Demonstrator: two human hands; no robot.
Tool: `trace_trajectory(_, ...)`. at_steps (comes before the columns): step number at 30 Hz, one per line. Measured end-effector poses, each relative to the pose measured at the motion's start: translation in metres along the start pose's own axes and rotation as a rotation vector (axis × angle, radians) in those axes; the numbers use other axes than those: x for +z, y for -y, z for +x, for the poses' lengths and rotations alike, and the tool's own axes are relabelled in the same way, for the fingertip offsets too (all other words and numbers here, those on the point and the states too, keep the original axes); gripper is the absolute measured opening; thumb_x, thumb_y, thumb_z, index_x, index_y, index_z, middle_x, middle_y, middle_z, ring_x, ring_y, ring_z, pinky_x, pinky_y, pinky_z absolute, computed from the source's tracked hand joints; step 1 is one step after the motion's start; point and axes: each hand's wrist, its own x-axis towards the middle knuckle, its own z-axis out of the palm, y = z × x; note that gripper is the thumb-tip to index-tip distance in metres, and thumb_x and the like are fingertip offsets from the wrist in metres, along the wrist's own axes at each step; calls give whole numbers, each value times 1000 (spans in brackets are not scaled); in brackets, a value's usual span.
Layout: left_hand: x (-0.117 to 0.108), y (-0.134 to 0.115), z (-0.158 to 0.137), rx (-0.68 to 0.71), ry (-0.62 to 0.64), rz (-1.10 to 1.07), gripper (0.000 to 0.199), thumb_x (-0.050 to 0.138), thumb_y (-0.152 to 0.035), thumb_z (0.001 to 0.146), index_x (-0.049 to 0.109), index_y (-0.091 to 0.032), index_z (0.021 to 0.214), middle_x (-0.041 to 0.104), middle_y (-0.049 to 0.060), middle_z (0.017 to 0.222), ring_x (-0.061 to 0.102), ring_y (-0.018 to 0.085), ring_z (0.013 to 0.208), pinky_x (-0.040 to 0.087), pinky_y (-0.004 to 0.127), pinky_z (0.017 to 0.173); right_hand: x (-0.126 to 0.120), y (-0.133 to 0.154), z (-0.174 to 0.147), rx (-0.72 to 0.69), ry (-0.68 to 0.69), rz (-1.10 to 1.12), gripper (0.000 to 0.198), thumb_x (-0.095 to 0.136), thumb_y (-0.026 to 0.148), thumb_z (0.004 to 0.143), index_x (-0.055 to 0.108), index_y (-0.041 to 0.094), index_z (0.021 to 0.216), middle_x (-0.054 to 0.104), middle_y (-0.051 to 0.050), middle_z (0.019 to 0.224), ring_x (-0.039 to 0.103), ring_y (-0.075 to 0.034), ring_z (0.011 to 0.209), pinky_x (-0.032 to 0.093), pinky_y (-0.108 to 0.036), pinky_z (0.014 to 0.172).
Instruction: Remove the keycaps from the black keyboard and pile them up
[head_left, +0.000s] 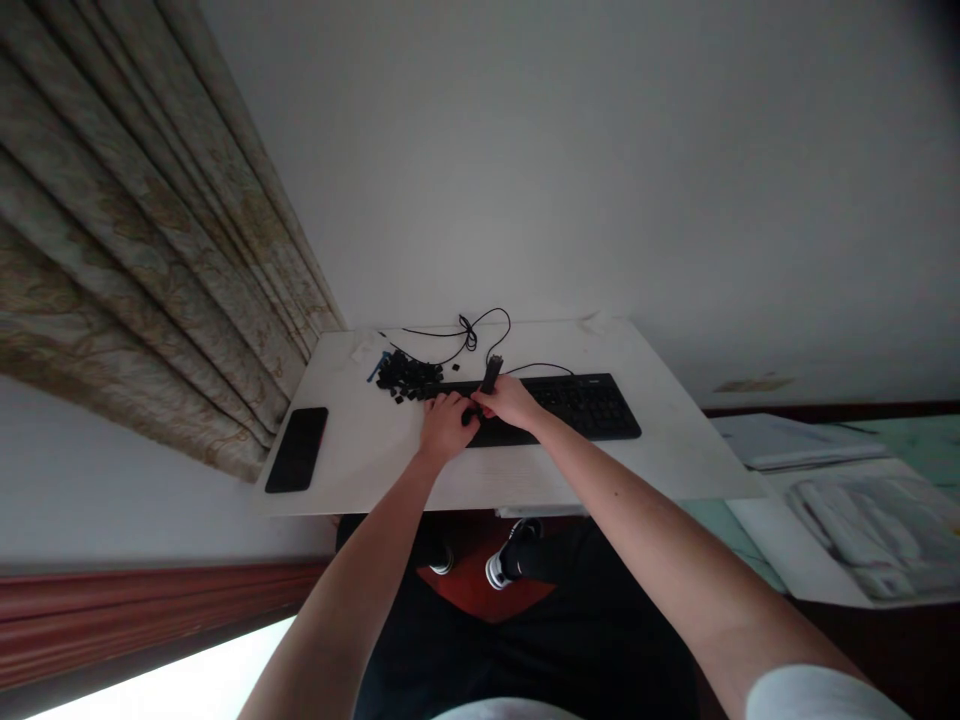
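Observation:
A black keyboard lies across the white table, many keys still visible at its right end. My left hand is closed over the keyboard's left part, fingers bent onto it and thumb near my other hand. In my right hand is a dark, narrow brush-like tool, gripped with its lighter, frayed-looking tip pointing up and away. Its lower end is hidden between the hands, above the keyboard. Beyond my left hand is a pile of loose black keycaps, several scattered at its edge.
A thin blue item sticks out beside the pile. The black cable lies coiled toward the wall. A dark phone rests at the table's left edge, near the curtain. Papers and a bagged item lie lower right.

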Motion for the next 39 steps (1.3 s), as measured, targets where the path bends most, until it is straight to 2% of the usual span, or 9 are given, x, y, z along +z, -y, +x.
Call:
trace_trajectory(3, 3, 0, -3, 2, -18, 14, 11, 65, -27, 88, 68, -24, 99, 68, 7, 103, 58, 30, 105, 41, 47, 94, -5, 4, 1, -66, 35, -115, 23, 65, 25, 90, 69, 17, 68, 67, -2, 56, 64, -16, 51, 45, -24, 51)
trace_trajectory(8, 4, -1, -5, -10, -16, 25, 12, 65, -28, 89, 65, -21, 98, 68, 9, 100, 58, 31, 105, 40, 48, 95, -5, 15, 3, -119, 4, -318, 27, 68, 27, 87, 67, 18, 62, 65, -2, 53, 65, -16, 55, 42, -24, 54)
trace_trajectory(11, 2, -1, -4, -23, -2, 33, 12, 63, -29, 91, 65, -20, 99, 68, 10, 101, 58, 30, 106, 40, 47, 96, -2, 16, 4, -103, 20, -298, 23, 68, 24, 87, 68, 18, 65, 67, -3, 55, 66, -17, 56, 43, -24, 54)
trace_trajectory(15, 0, -2, -4, -31, 45, 32, 16, 61, -30, 93, 67, -22, 105, 67, 8, 108, 57, 28, 110, 39, 45, 98, -2, 12, 2, 34, 42, -154, 23, 64, 25, 90, 67, 16, 69, 69, -5, 58, 65, -16, 53, 45, -22, 50)
trace_trajectory(17, -1, -2, -4, -33, 63, 20, 16, 60, -30, 93, 68, -24, 107, 66, 7, 111, 56, 27, 112, 38, 44, 99, -3, 12, 1, 47, 57, -142, 23, 63, 25, 91, 67, 16, 70, 69, -5, 59, 66, -15, 54, 46, -21, 50)
trace_trajectory(22, -1, -1, -3, -43, 77, -5, 18, 61, -32, 94, 70, -23, 107, 66, 7, 110, 56, 28, 112, 38, 45, 100, -6, 21, 0, -43, 65, -346, 30, 63, 29, 91, 65, 16, 64, 69, -7, 61, 68, -17, 61, 44, -23, 56)
trace_trajectory(26, -1, 0, -2, -36, 80, -1, 25, 61, -35, 95, 69, -23, 116, 66, 7, 110, 55, 28, 113, 38, 44, 100, -5, 28, 1, -95, 63, -471, 30, 63, 31, 92, 66, 16, 66, 70, -8, 65, 68, -18, 66, 43, -24, 59)
trace_trajectory(31, -2, 0, -2, -21, 85, -4, 33, 63, -45, 95, 67, -23, 119, 68, 8, 110, 56, 30, 114, 38, 45, 101, -3, 27, 1, -146, 82, -538, 27, 61, 28, 92, 70, 15, 70, 72, -8, 68, 70, -20, 70, 43, -25, 62)
trace_trajectory(39, -3, 0, 1, -55, 105, -29, 27, 67, -43, 92, 71, -24, 111, 69, 7, 109, 57, 29, 113, 39, 43, 100, -1, 26, 1, -227, 86, -612, 24, 60, 26, 93, 74, 16, 78, 75, -10, 78, 70, -20, 74, 43, -26, 65)
